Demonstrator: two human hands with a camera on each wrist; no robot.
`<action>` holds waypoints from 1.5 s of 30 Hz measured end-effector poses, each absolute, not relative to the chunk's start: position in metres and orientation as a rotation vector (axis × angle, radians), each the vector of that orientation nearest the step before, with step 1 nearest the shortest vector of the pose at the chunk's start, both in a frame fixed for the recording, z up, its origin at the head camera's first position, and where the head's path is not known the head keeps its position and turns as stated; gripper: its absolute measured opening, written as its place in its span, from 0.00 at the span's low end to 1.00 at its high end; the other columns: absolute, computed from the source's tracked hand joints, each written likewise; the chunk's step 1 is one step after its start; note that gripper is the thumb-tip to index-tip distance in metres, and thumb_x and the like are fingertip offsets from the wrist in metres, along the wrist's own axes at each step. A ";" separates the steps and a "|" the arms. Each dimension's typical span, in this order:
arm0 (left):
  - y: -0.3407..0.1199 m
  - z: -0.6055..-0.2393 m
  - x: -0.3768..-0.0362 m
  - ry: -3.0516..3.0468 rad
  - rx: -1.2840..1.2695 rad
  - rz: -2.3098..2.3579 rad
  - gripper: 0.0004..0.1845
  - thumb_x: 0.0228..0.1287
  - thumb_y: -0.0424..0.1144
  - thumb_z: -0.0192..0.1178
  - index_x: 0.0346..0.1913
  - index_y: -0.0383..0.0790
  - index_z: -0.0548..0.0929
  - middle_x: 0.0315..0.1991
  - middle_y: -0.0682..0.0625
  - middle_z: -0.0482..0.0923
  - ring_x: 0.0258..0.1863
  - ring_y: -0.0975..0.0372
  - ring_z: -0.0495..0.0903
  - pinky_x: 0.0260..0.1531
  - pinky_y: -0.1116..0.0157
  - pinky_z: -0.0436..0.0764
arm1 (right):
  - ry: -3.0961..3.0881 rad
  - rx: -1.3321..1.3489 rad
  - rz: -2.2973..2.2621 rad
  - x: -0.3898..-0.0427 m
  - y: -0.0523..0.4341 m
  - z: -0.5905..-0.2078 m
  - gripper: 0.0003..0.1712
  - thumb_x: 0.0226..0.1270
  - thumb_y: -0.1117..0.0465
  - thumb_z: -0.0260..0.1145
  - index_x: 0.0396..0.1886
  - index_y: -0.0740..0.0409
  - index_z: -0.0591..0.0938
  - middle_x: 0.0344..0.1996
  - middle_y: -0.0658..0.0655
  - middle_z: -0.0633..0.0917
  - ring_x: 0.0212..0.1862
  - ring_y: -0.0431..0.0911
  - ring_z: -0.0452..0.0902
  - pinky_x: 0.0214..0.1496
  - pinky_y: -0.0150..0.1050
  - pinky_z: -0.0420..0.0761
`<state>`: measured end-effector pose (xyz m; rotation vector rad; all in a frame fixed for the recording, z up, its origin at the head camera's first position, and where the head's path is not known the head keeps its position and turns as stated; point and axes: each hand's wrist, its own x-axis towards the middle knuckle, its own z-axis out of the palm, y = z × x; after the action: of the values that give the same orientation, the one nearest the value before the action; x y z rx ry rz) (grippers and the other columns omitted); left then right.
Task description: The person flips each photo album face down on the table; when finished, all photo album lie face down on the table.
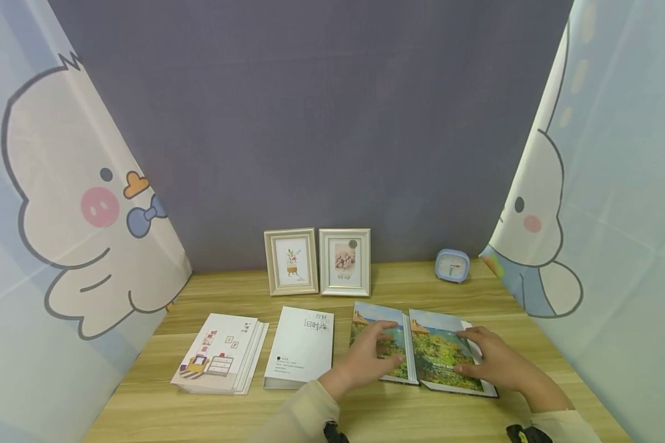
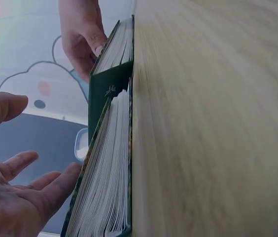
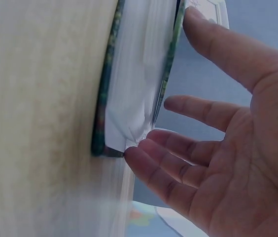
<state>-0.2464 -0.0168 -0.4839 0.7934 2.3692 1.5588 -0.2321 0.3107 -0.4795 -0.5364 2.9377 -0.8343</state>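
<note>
Two thick photo albums with painted landscape covers lie side by side at the right of the table. My left hand hovers over the left photo album, fingers loosely spread; in the left wrist view its fingertips come close to the cover edge. At the right edge of the other photo album is my right hand, its thumb over the cover. The right wrist view shows its relaxed fingers touching the page edges, not curled round the album. Green spines show in the left wrist view.
To the left lie a white album with dark lettering and another white album with a furniture drawing. Two picture frames stand at the back, with a small blue clock farther right. Printed curtains border both sides.
</note>
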 end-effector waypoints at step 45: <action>0.015 -0.489 -0.236 2.234 0.623 1.455 0.35 0.70 0.42 0.71 0.77 0.43 0.71 0.67 0.52 0.77 0.53 0.67 0.82 0.47 0.66 0.85 | 2.939 -0.553 -0.928 -0.233 0.311 -0.487 0.45 0.57 0.44 0.83 0.66 0.68 0.80 0.61 0.66 0.78 0.59 0.67 0.77 0.53 0.62 0.84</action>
<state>-0.2360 0.0151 -0.4890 0.6231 2.2338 1.4550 -0.2333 0.3115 -0.4875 -0.5527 2.9393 -0.9280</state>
